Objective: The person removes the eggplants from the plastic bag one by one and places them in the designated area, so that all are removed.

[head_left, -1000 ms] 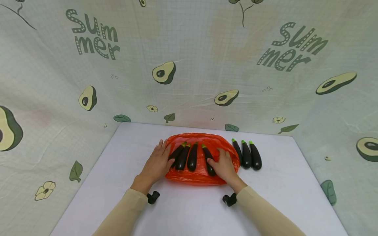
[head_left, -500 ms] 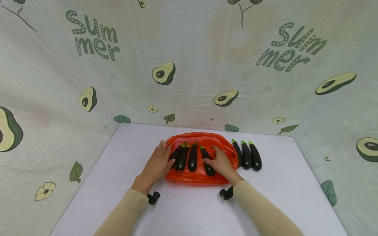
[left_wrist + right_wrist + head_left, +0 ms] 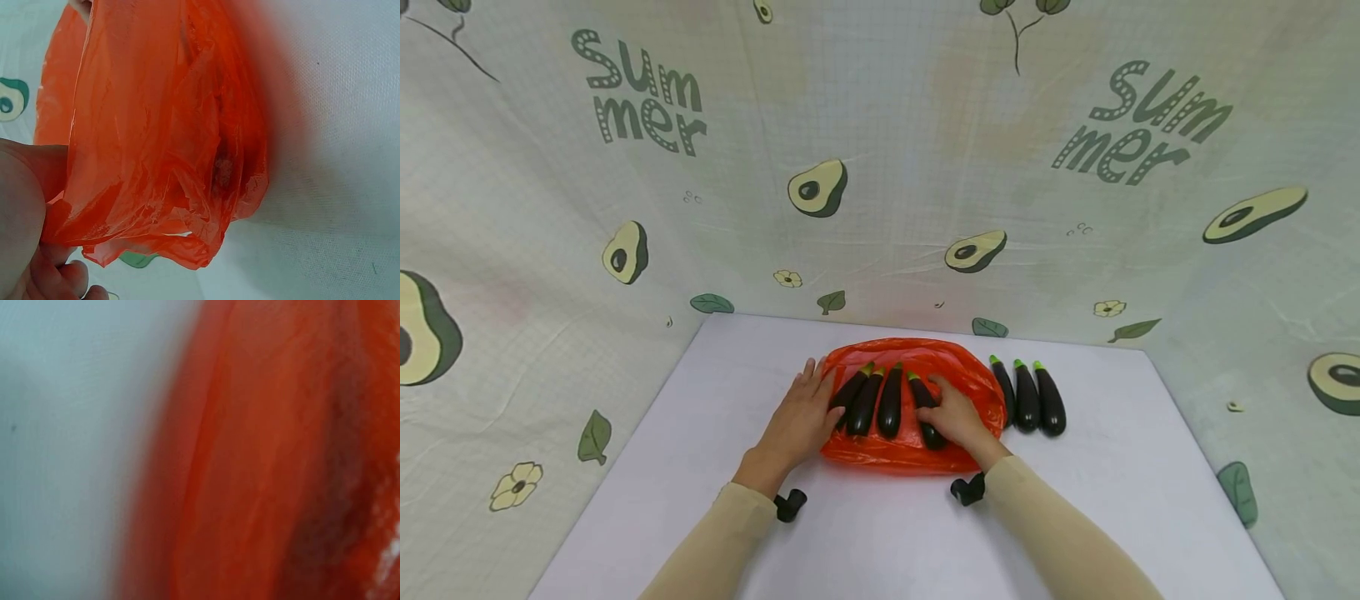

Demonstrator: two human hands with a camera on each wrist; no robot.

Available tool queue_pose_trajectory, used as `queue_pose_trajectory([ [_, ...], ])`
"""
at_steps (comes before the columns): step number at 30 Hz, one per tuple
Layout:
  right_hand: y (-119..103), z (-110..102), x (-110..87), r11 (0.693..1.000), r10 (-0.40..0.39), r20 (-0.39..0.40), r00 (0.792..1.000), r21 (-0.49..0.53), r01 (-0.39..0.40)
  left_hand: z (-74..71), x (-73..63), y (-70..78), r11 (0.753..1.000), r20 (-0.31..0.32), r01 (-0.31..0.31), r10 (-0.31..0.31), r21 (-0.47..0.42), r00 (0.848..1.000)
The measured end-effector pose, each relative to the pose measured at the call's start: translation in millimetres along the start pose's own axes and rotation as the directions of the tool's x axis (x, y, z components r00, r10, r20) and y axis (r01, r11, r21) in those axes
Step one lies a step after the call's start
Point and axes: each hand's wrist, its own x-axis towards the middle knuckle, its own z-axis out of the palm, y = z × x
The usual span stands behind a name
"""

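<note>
A red plastic bag [image 3: 880,458] lies spread wide on the white table, its mouth facing up. Several dark purple eggplants with green stems rest inside it, three of them [image 3: 890,404] side by side toward the left. My left hand [image 3: 801,417] holds the bag's left edge, thumb inside and fingers outside; the left wrist view shows the thumb [image 3: 53,165] hooked over the red film. Inside the bag's right half, my right hand [image 3: 958,417] grips another eggplant [image 3: 921,392], thumb across its near side. Only the blurred bag wall [image 3: 250,456] fills the right wrist view; the right hand is hidden there.
Three more eggplants [image 3: 1027,400] lie in a row on the table [image 3: 1120,467], just right of the bag. A cloth printed with avocados [image 3: 880,125] hangs behind and at both sides of the table. Black wrist cameras [image 3: 790,504] sit at both wrists.
My right hand has shifted left within the bag, and the eggplant at it has moved slightly left, closer to the other three. The left hand stays at the bag's edge.
</note>
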Motion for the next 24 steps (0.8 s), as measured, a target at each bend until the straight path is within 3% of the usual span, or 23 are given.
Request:
queue_pose_trajectory([
  [8, -4, -11, -12.1, 0.998, 0.003, -0.030, 1.000, 0.066, -0.001, -0.9, 0.1, 1.4, 1.000, -0.009, -0.006, 0.006, -0.001, 1.000],
  [14, -1, -19, -18.9, 0.998, -0.040, -0.076, 0.996, 0.044, 0.043, -0.8, 0.5, 1.5, 1.000, -0.008, -0.006, 0.006, 0.002, 1.000],
  [24, 1, -30, -28.4, 0.989, -0.095, -0.134, 0.986, 0.096, 0.108, -1.2, 2.0, 1.1, 1.000, 0.004, -0.007, 0.007, -0.001, 1.000],
])
